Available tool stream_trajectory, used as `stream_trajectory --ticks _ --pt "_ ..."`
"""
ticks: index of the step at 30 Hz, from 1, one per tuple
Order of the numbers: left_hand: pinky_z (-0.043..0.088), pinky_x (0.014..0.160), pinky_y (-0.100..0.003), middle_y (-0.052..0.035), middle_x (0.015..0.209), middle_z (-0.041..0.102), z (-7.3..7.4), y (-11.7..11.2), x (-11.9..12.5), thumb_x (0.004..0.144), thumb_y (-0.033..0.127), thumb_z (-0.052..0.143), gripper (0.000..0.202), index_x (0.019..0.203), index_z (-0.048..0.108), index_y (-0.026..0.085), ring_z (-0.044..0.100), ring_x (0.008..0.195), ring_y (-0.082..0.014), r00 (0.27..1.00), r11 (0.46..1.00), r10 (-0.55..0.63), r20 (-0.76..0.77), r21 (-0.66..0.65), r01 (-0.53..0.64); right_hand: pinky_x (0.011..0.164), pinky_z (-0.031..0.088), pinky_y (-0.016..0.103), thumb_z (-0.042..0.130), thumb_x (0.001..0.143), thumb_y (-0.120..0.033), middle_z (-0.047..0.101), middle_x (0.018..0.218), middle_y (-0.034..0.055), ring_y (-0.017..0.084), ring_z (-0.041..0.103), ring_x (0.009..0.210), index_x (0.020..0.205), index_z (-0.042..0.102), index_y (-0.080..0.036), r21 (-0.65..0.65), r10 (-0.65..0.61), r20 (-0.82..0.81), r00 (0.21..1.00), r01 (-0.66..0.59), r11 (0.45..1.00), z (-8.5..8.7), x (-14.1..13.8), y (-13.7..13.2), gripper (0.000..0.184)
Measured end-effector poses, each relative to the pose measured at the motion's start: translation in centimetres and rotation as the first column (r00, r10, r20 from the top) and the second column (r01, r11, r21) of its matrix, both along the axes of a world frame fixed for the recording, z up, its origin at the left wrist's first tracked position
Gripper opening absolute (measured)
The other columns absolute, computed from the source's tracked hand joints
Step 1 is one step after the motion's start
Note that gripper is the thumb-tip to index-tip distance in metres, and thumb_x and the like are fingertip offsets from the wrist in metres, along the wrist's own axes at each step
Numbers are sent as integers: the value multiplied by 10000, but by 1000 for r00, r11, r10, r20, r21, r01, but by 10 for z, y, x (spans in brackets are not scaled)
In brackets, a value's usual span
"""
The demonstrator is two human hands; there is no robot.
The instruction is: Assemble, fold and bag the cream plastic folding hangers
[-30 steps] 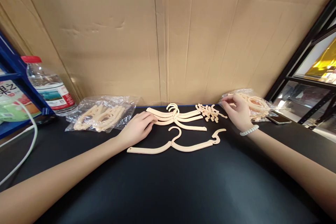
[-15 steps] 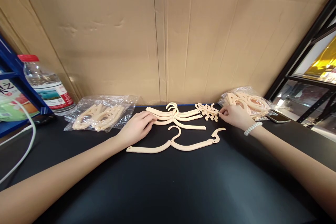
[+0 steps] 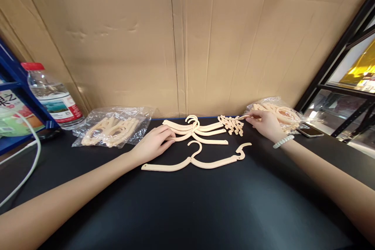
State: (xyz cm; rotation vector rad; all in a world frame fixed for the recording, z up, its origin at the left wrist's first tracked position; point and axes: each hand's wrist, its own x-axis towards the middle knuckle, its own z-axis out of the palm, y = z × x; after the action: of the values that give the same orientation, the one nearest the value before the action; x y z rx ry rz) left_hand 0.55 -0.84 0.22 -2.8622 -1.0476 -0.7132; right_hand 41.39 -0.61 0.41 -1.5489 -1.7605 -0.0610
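Observation:
My left hand point(image 3: 156, 140) has its fingers closed on the left end of the nearest hanger in a row of overlapping beige plastic hangers point(image 3: 206, 139). Pinched in my right hand point(image 3: 265, 124) is a small beige hook piece point(image 3: 243, 117), lifted at the edge of a pile of similar curved pieces point(image 3: 231, 125). Closer to me lies a separate folding hanger point(image 3: 216, 163), its two arms spread and its hook pointing away. A wavy hook piece point(image 3: 241, 150) sits at the tip of its right arm. The left arm's tip has a bare hole.
Clear plastic bags of beige hanger parts lie at left point(image 3: 113, 131) and right point(image 3: 278, 113). A phone point(image 3: 310, 131) is beside the right bag. A red-capped bottle point(image 3: 55, 97) and a white cable point(image 3: 36, 156) are at left. A cardboard wall point(image 3: 131, 47) closes off the back.
My right hand has drawn a small hook piece up from the pile, turning slightly. The nearest hanger under my left hand has shifted a little to the left.

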Motion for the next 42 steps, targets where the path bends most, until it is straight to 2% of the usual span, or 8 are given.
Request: stream_trajectory --ticks 4,9,16,19,22,28,32,42 --pt "495 785 -340 -56 919 605 1 -2 1 949 297 411 175 881 547 210 587 868 -211 1000 1000 13 9 -16 -13 740 530 417 599 815 -408 674 923 79 287 629 889 840 735 -231 123 -51 -1 999 50 991 6 -6 -4 225" --pt "488 742 -343 -51 902 598 0 -2 0 950 317 403 156 877 494 214 595 828 -213 998 998 49 27 -31 -48 628 495 366 578 844 -494 659 819 60 240 608 737 831 729 -235 197 24 -34 999 -17 980 9 -19 -11 300" --pt "445 639 -307 -23 830 564 -3 -1 -3 961 299 387 130 870 432 220 572 710 -193 997 996 76 32 -51 -75 567 526 342 649 762 -538 649 655 30 213 619 601 748 668 -214 47 102 -212 972 -94 994 16 -39 -23 325" --pt "443 622 -297 -12 810 565 -4 -2 -4 968 292 387 118 883 429 221 570 688 -183 997 996 60 41 -67 -57 504 536 329 720 695 -564 659 699 33 197 614 562 723 635 -217 -48 191 -398 897 -228 972 14 -43 -25 358" --pt "480 694 -308 -40 920 613 -4 -2 -4 977 279 386 100 990 461 215 615 793 -192 998 996 26 56 -82 -22 523 563 320 800 624 -552 665 762 42 187 628 589 668 595 -212 -88 239 -539 807 -336 938 12 -47 -25 400" --pt "466 876 -328 -70 1125 610 -5 -1 -5 1002 246 360 255 1220 489 221 592 1015 -201 997 993 -62 55 -94 67 601 590 292 836 634 -486 686 840 63 182 656 704 782 687 -169 -180 282 -636 718 -494 851 11 -54 -30 380" --pt "460 847 -319 -64 1065 598 -5 0 -5 1007 255 358 229 1151 531 212 578 960 -194 992 988 -96 81 -110 105 648 598 293 859 604 -461 693 913 75 199 666 797 770 720 -159 -231 256 -678 689 -531 816 10 -57 -31 372" --pt "457 824 -321 -54 1037 599 -4 -1 -5 1000 266 364 213 1125 528 213 578 926 -197 992 986 -80 97 -139 93 732 571 320 919 545 -354 691 858 40 159 655 720 751 729 -161 -230 225 -791 569 -617 753 10 -60 -33 341"
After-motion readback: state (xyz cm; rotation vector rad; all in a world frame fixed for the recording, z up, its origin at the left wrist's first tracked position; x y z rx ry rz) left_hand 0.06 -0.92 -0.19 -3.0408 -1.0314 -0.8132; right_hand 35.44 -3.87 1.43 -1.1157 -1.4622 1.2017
